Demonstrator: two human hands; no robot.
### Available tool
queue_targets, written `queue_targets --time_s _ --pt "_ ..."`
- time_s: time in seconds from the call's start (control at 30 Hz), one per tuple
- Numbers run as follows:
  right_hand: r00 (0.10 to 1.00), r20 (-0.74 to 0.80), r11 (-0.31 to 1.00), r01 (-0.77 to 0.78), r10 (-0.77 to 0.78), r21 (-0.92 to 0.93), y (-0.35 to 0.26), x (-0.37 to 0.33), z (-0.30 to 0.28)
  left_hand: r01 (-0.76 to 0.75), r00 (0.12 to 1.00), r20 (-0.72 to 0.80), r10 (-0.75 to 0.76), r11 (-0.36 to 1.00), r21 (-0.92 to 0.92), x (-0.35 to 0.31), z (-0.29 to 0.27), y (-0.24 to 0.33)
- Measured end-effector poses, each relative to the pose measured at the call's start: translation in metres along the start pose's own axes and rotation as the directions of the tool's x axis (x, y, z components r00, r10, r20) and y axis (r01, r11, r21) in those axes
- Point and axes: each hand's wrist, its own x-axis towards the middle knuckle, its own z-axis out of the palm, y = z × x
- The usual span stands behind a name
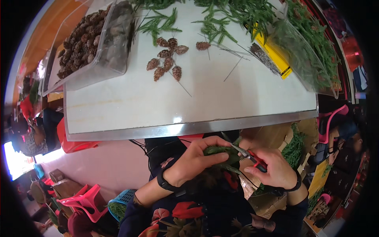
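Below the table's front edge, my left hand (191, 160) is closed around a green artificial pine sprig (217, 150), thumb and fingers pinching it. My right hand (273, 168) grips a pair of pliers (256, 160) with red and black handles. The metal jaws point left and reach the sprig beside my left fingertips; whether they bite on it I cannot tell. On the white table (130, 106) lies a cluster of brown pine cones (167, 63) with thin wire stems. A single pine cone (203, 46) sits just right of it.
Clear bins of pine cones (85, 39) and greenery (316, 59) flank the table. Green sprigs (217, 27), loose wires (233, 69) and a yellow strip (272, 51) lie between. Cardboard (272, 136) is right of my lap; a blue basket (122, 199) and pink chair (89, 201) stand left. People sit nearby.
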Motion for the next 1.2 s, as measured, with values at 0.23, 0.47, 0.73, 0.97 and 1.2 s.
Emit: queue_targets --time_s 0.23,0.47,0.73,0.97,1.2 --pt "0.982 0.021 0.979 0.183 -0.186 0.089 0.007 0.035 -0.002 -0.201 0.900 -0.214 0.380 0.797 0.569 -0.012 -0.005 0.013" --pt "0.980 0.021 0.973 0.196 -0.200 0.119 -0.007 0.040 -0.015 -0.259 0.891 -0.135 0.433 0.732 0.630 -0.022 -0.009 0.026" --pt "0.998 -0.036 0.959 0.055 -0.047 0.278 0.014 0.008 -0.017 -0.104 0.916 0.206 0.344 -0.293 0.950 -0.031 -0.021 0.002" --pt "0.994 -0.008 0.942 0.108 -0.111 0.319 0.023 0.012 -0.012 0.004 0.921 0.142 0.362 -0.373 0.928 -0.028 -0.036 0.007" --pt "0.998 -0.009 0.937 0.060 -0.061 0.345 0.021 0.009 -0.007 0.643 0.096 -0.223 0.970 0.110 0.758 -0.177 -0.178 0.064"
